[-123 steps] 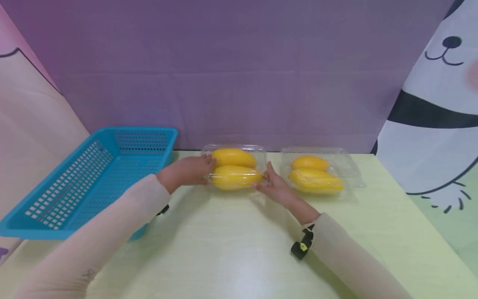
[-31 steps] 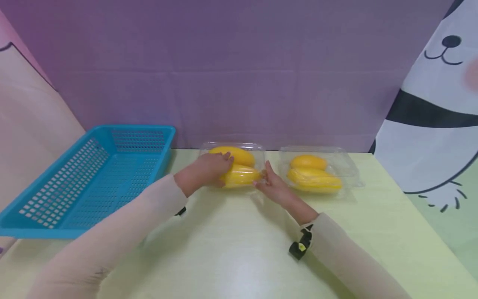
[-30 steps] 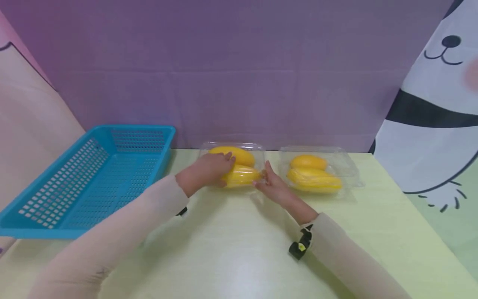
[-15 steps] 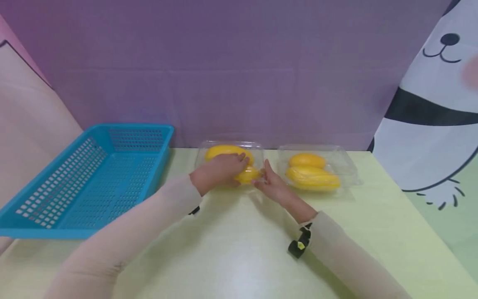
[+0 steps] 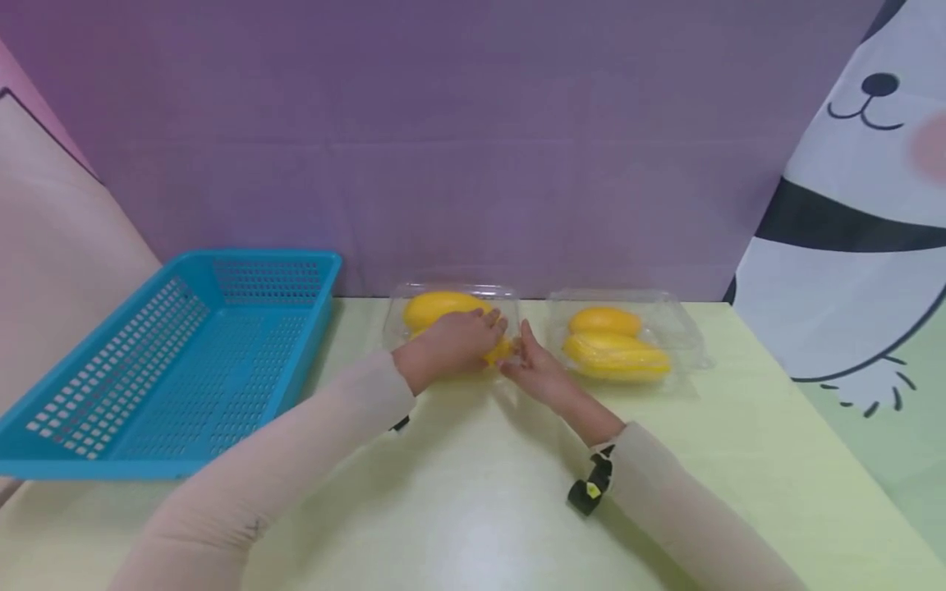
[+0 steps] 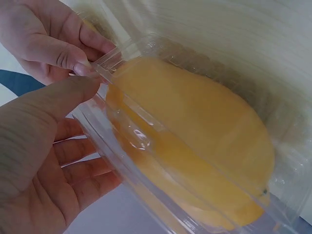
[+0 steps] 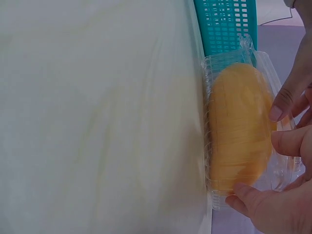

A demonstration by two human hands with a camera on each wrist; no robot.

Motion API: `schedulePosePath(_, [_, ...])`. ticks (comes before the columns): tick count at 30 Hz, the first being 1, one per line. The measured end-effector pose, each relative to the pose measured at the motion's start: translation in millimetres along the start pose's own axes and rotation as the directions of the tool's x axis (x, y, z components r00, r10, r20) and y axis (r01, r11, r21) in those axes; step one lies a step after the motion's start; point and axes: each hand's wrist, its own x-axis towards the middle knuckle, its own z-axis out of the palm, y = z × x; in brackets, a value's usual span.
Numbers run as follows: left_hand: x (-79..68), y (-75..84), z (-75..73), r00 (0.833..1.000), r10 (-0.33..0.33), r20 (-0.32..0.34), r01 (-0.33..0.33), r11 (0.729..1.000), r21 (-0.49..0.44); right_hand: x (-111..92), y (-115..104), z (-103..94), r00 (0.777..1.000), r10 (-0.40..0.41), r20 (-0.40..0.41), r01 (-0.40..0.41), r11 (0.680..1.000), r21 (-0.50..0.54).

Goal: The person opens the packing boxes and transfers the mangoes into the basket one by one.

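A clear plastic clamshell box (image 5: 458, 288) with two mangoes stands at the back middle of the table. The back mango (image 5: 443, 307) shows well; much of the front mango (image 5: 499, 351) is hidden. Across the front of the lid lies my left hand (image 5: 460, 340), fingers stretched to the right. In the left wrist view its thumb (image 6: 73, 92) presses near the rim's corner, its fingers behind the lid. My right hand (image 5: 542, 371) grips the box's right end, with its thumb (image 7: 246, 192) low on the corner. Both hands come close together there.
To the right stands a second clear clamshell box (image 5: 676, 324) with two yellow fruits (image 5: 617, 355). A blue perforated basket (image 5: 334, 283) takes up the left side of the table (image 5: 473, 509). Purple cloth (image 5: 458, 164) hangs right behind the table's back edge.
My left hand has moved from the box's left end rightward along the front of the lid, up close to the right hand. The right hand stays at the right end.
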Motion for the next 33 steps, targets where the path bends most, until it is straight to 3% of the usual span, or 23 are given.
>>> schedulePosePath(12, [12.5, 12.0, 3.7, 0.997, -0.065, 0.042, 0.063, 0.997, 0.053, 1, 1, 1.1, 1.0, 0.0, -0.013, 0.0, 1.0, -0.02])
schedulePosePath(24, [12.2, 19.2, 5.4, 1.0, 0.004, -0.026, 0.004, 0.96, 0.279, 0, 0, 0.0, 1.0, 0.005, -0.015, -0.006, 0.998, -0.055])
schedulePosePath(33, [10.9, 21.9, 4.1, 1.0, 0.003, -0.014, 0.002, 0.95, 0.312, 0, 2, 0.8, 1.0, -0.013, -0.014, 0.012, 0.999, -0.041])
